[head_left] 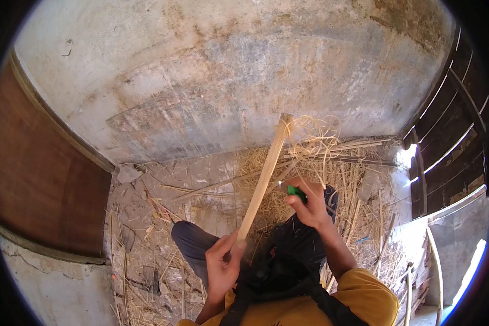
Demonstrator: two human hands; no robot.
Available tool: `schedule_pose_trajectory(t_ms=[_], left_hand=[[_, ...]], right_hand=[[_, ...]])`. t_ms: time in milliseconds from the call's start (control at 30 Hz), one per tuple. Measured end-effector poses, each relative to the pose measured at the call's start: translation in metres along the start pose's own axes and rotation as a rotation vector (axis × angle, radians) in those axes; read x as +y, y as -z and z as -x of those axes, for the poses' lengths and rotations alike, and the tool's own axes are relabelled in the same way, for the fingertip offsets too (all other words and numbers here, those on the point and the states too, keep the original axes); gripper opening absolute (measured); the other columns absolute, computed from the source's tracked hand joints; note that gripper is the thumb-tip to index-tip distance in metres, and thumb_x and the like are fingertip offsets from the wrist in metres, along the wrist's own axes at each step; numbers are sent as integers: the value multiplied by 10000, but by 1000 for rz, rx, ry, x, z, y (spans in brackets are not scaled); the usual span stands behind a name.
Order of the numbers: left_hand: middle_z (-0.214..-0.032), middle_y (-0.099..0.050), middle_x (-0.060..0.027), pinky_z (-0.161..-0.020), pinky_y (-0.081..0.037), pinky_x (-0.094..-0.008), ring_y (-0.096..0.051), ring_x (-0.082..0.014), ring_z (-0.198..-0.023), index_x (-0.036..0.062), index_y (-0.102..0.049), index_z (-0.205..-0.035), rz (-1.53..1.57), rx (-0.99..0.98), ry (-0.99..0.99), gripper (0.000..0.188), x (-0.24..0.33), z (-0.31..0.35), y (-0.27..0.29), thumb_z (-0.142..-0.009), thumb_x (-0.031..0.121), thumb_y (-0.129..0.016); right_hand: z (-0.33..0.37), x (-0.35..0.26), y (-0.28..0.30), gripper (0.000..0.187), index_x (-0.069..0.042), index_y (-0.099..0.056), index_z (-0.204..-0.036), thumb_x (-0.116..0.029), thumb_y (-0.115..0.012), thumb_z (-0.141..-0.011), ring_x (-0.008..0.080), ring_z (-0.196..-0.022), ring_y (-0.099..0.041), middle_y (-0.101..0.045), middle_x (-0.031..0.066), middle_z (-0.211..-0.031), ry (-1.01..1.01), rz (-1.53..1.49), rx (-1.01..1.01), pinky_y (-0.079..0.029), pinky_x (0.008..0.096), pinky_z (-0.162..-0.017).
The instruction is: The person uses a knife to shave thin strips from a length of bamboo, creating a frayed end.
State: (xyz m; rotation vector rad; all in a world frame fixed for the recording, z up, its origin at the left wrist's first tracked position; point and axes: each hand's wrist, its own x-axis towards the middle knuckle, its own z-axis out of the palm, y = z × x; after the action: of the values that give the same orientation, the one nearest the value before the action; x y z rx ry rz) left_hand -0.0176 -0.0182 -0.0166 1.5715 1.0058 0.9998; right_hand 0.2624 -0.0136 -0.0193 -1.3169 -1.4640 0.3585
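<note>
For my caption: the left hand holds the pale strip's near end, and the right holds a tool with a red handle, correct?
Only the colour is wrong: the head view shows a green handle in the right hand. The left hand does hold the pale strip at its near end.

The head-worn fisheye looks down (from fairly near) at the floor (207, 213).

The green handle (297, 193) is partly covered by the right hand (312, 207); the lower end of the wooden strip (266, 175) is hidden in the left hand (221, 267).
</note>
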Motion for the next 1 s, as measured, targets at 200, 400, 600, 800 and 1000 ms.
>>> schedule_pose_trajectory(t_ms=[200, 400, 600, 800, 1000], left_hand=[[-870, -644, -41, -633, -420, -253, -528, -75, -758, -27, -701, -1374, 17, -20, 16, 351, 14, -6, -4, -1025, -6, -673], [-892, -666, -75, -687, -488, -266, -595, -97, -801, -89, -667, -1370, 93, -38, 41, 328, 16, -6, -6, -1061, 11, -618], [-889, -662, -72, -657, -482, -268, -590, -99, -763, -102, -658, -1370, 106, -73, 71, 324, 22, -9, -8, -1096, 50, -576], [-842, -621, -46, -610, -424, -266, -531, -78, -720, -87, -662, -1377, 100, -114, 72, 333, 17, -10, -7, -1112, 85, -558], [-799, -588, -31, -589, -400, -271, -513, -76, -680, -88, -695, -1242, 87, -96, 55, 284, 19, -8, -10, -1130, 117, -534]], right_hand=[[-3, -13, -8, 360, -89, -747, -1107, -328, -891, -879, 293, -719, -724, -749, 81, -888, 250, 147, -62, -559, 384, -641], [1, -17, -15, 391, -73, -773, -1041, -342, -934, -808, 279, -641, -666, -733, 68, -839, 335, 214, -77, -500, 375, -580], [1, -24, -16, 427, -76, -779, -1050, -351, -953, -775, 246, -596, -657, -725, 48, -789, 376, 255, -66, -490, 364, -553], [-2, -31, -15, 391, -91, -784, -1036, -341, -941, -779, 236, -592, -669, -721, 27, -773, 358, 270, -50, -506, 351, -553], [-4, -34, -15, 338, -135, -796, -1043, -341, -915, -803, 214, -607, -686, -733, -10, -797, 367, 303, 32, -533, 342, -565]])
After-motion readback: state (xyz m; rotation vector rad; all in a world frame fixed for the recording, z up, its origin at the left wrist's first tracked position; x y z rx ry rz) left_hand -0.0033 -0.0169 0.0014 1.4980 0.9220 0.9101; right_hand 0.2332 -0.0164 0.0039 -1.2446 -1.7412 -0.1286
